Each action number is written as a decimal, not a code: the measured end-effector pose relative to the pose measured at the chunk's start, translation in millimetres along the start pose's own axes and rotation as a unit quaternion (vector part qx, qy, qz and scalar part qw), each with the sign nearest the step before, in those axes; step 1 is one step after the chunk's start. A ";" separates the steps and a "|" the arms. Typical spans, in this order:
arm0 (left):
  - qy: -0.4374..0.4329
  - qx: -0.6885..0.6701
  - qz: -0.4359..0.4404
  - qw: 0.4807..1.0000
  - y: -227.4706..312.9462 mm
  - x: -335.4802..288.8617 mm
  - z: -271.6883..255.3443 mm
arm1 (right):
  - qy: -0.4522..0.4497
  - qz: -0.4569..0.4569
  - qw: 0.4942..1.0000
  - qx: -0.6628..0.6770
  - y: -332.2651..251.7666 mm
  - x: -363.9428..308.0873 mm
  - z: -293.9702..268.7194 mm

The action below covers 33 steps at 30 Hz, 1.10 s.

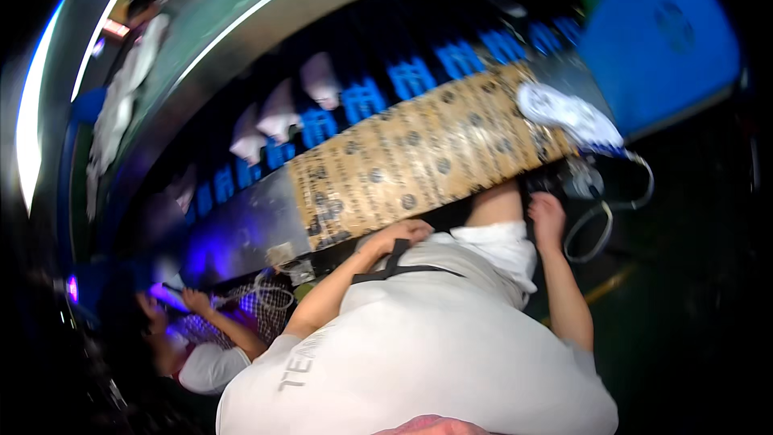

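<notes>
My left hand (405,232) lies by my lap at the table's near edge, next to a black strap (394,262) across my shirt. Its fingers are stretched out and slightly bent, with nothing visible in them. Low at my right side, my right hand (547,213) is curled closed and blurred; whatever it may hold is hidden. A dark shape and a clear round thing (584,177) are close to it. On the right end of the table lies a white, sock-shaped cloth bundle (568,113) with a blue edge.
Patterned brown covering (419,153) spans the tabletop. Behind it stands a row of blue forms (411,78), with pale cloth pieces (278,113) hanging at left. A blue cabinet (668,40) bounds the right; a pale hose (600,217) loops below. Another person (213,362) works under violet light at left.
</notes>
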<state>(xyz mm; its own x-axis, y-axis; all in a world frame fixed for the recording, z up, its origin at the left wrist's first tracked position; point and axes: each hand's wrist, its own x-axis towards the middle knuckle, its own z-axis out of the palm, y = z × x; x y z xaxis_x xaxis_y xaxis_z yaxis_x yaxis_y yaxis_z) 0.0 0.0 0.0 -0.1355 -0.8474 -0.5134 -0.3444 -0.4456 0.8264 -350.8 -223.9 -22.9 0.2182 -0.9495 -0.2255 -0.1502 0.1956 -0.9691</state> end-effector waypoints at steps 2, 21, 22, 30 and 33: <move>-0.082 0.038 0.024 0.996 54.8 -6.2 -2.5 | 0.170 0.079 0.981 0.038 11.1 16.8 -88.0; 0.598 0.497 -0.301 0.552 116.3 -363.9 -627.4 | 0.115 -0.091 0.963 -0.227 -2.6 64.3 -44.2; 0.593 0.527 -0.286 0.537 130.7 -340.7 -623.9 | 0.144 -0.101 0.944 -0.281 -10.1 53.3 -46.5; 0.527 0.496 -0.174 0.668 210.3 -325.5 -556.0 | 0.226 -0.128 0.926 -0.274 -64.8 20.1 -73.5; 0.650 0.322 -0.160 0.670 216.8 -334.1 -548.4 | 0.207 -0.146 0.936 -0.246 -71.3 6.8 -90.0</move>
<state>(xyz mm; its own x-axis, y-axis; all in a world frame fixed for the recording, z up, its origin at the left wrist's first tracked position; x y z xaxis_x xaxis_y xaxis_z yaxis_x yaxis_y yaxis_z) 480.0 28.2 477.6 0.8201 -0.4598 0.3406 -0.5481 -0.8022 0.2368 -425.4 -266.4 53.7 -0.0571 -0.9784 0.1986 -0.5906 -0.1273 -0.7968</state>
